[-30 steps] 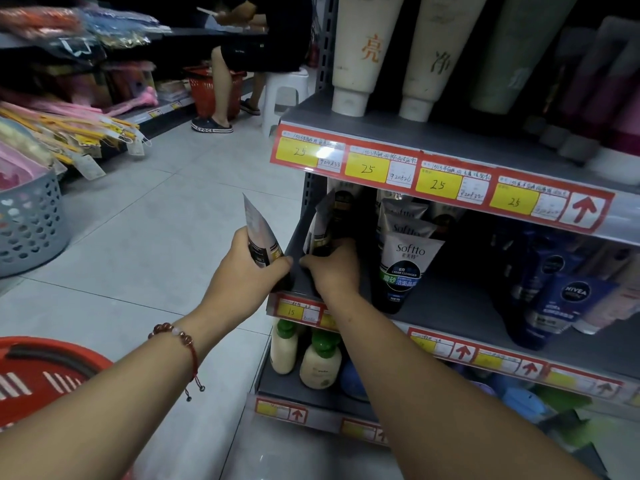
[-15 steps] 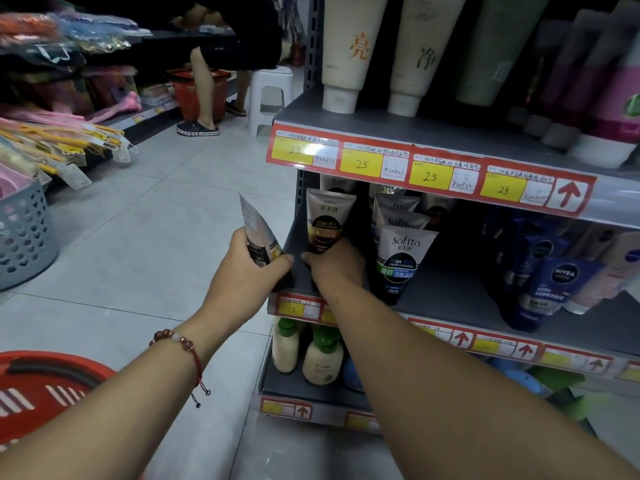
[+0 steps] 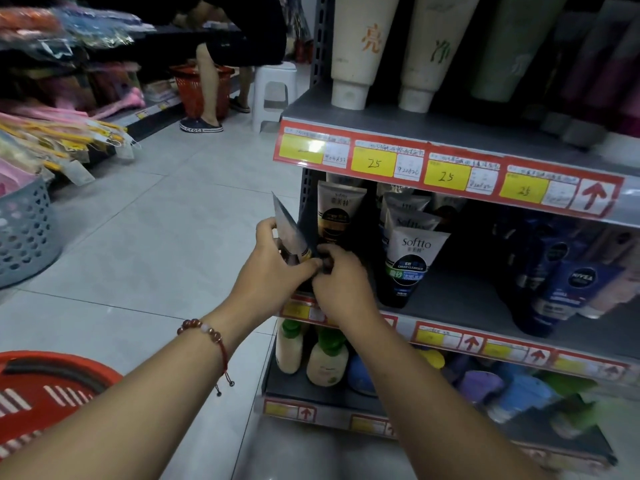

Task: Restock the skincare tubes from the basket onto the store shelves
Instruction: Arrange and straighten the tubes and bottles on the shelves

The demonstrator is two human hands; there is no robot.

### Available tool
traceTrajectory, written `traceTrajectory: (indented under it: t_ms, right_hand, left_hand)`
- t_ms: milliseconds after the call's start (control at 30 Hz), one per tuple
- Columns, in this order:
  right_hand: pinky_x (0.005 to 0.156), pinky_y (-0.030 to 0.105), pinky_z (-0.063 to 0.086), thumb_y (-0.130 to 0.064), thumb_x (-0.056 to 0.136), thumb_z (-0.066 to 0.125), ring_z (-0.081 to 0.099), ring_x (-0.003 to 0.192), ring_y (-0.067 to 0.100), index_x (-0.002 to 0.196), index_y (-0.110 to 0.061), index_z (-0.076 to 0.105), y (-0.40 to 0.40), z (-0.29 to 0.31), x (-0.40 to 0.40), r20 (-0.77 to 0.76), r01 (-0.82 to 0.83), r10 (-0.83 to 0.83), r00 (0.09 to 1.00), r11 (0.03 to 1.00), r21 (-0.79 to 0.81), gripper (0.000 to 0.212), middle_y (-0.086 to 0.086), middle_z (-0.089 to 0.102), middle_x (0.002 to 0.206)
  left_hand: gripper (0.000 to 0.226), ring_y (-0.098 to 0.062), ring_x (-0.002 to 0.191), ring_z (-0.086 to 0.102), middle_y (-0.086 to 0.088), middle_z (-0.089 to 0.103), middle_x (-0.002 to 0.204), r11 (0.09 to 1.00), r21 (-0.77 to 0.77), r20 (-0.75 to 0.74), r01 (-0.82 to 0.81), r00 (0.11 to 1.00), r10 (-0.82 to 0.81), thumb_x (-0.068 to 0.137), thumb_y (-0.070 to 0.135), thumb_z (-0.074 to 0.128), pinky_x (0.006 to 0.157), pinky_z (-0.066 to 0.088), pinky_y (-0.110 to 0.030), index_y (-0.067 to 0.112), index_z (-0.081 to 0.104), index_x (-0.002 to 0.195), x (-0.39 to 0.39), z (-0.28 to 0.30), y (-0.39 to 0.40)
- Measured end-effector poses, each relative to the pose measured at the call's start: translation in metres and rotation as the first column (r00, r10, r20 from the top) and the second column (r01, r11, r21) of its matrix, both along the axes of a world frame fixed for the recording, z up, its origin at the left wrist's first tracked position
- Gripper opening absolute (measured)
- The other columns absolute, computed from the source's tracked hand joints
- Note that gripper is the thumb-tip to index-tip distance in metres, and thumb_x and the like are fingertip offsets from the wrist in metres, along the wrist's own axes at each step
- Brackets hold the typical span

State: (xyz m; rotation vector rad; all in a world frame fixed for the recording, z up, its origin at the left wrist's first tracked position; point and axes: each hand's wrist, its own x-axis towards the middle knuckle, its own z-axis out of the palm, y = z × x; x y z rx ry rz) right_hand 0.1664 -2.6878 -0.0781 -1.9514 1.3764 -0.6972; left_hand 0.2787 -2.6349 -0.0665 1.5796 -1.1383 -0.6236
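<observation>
Gripping a skincare tube [image 3: 290,233] at the shelf [image 3: 460,299] edge, the left hand [image 3: 273,271] is meeting the right hand [image 3: 341,285], which is pinching its cap; crowding risks toppling the standing tube [image 3: 341,216].

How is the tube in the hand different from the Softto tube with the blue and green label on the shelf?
The held tube is gripped by the left hand, off the shelf; the Softto tube stands on the shelf. The held tube shows its edge and leans; the Softto tube faces us. Both stand with their flat crimped ends up.
</observation>
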Motion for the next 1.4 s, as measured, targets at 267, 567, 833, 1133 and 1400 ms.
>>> traceTrajectory:
  t_ms: [267,567,833,1133,1400]
  right_hand:
    - [0.088,0.038,0.052,-0.012,0.089,0.058,0.062,0.101,0.017,0.12,-0.017,0.053,-0.006,-0.01,-0.028,0.097,-0.079,0.075,0.993,0.996,0.041,0.032,0.001,0.065,0.111]
    - [0.087,0.039,0.052,-0.025,0.085,0.066,0.06,0.103,0.018,0.115,-0.017,0.056,-0.001,-0.021,-0.021,0.058,0.015,-0.007,0.998,0.992,-0.124,0.033,0.001,0.063,0.111]
    - [0.08,0.036,0.055,-0.032,0.085,0.069,0.063,0.099,0.017,0.132,-0.021,0.038,0.007,-0.027,-0.019,0.08,0.113,-0.1,0.992,0.977,-0.178,0.057,0.0,0.065,0.111]
    - [0.088,0.04,0.051,-0.025,0.086,0.064,0.059,0.105,0.023,0.127,-0.017,0.05,-0.002,-0.028,-0.012,-0.007,0.118,-0.124,0.992,0.961,-0.251,0.044,0.004,0.062,0.112]
    - [0.112,0.035,0.035,-0.032,0.09,0.06,0.036,0.135,0.02,0.156,-0.014,0.007,0.033,-0.008,-0.045,-0.181,-0.105,0.071,0.981,0.978,-0.182,0.087,0.006,0.039,0.146]
  left_hand:
    - [0.052,-0.009,0.097,0.062,0.003,0.065,0.107,0.993,0.061,0.135,0.096,0.985,-0.104,0.072,0.027,0.084,0.075,0.048,-0.017,0.022,0.056,0.116,-0.008,-0.001,-0.017]
    - [0.041,0.009,0.083,0.067,0.013,0.072,0.098,0.986,0.051,0.041,0.159,0.986,-0.161,0.082,0.004,0.075,0.067,0.046,-0.004,0.018,0.061,0.118,0.0,-0.002,-0.015]
    - [0.028,0.012,0.085,0.061,0.021,0.068,0.095,0.987,0.073,0.218,0.146,0.963,-0.159,0.094,0.011,0.061,0.066,0.041,0.0,0.031,0.064,0.113,0.003,-0.007,-0.012]
    - [0.026,-0.014,0.09,0.064,0.005,0.072,0.101,0.992,0.095,0.316,0.086,0.942,-0.112,0.092,0.02,0.061,0.071,0.046,-0.019,0.028,0.065,0.116,-0.003,-0.013,-0.026]
    - [0.032,-0.024,0.095,0.064,-0.007,0.071,0.113,0.986,0.164,0.429,0.029,0.898,-0.098,0.095,0.029,0.057,0.07,0.043,-0.029,0.024,0.062,0.126,-0.007,-0.004,-0.014]
